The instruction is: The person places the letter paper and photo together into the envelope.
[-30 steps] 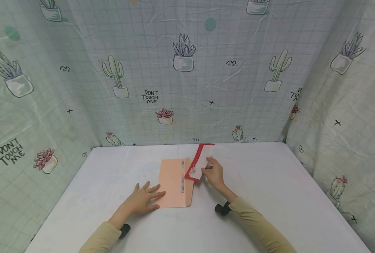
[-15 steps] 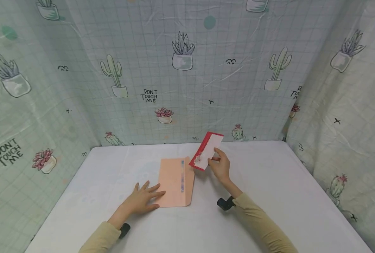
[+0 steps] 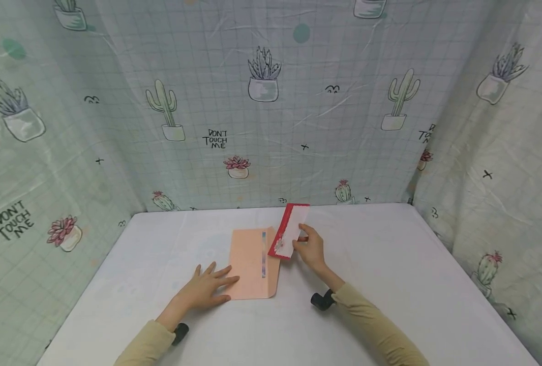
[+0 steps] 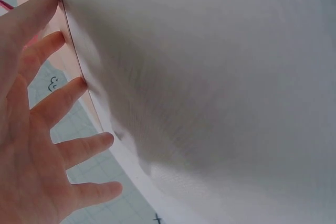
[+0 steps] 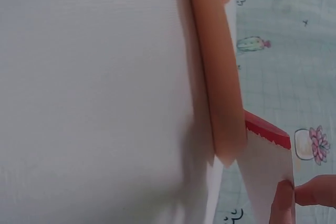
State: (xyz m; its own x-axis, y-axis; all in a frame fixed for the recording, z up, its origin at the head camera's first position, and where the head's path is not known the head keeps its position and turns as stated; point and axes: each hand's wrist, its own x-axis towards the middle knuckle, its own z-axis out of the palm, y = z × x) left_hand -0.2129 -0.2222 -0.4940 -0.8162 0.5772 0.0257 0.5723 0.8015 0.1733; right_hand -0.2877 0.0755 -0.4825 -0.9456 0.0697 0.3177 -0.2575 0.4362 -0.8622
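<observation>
A peach envelope (image 3: pixel 248 254) lies flat on the table, its flap (image 3: pixel 273 277) folded out to the right and a bluish strip (image 3: pixel 264 254) running beside the flap. My left hand (image 3: pixel 205 288) rests with spread, straight fingers on the envelope's lower left edge; the left wrist view shows fingertips (image 4: pixel 79 85) along that edge. My right hand (image 3: pixel 311 249) pinches a white card with a red border (image 3: pixel 287 234) between thumb and fingers. The card is tilted, its lower left corner over or against the flap; whether they touch I cannot tell. In the right wrist view the card (image 5: pixel 265 169) shows beyond the envelope.
The white table (image 3: pixel 367 244) extends around the envelope on all sides. A curtain printed with cacti (image 3: pixel 207 101) hangs behind the table and along both sides. Dark camera mounts (image 3: pixel 321 301) sit at both wrists.
The right hand lifted the card up and right away from the envelope half a second ago, then brought it back down left over the flap. The left hand and envelope stayed put.
</observation>
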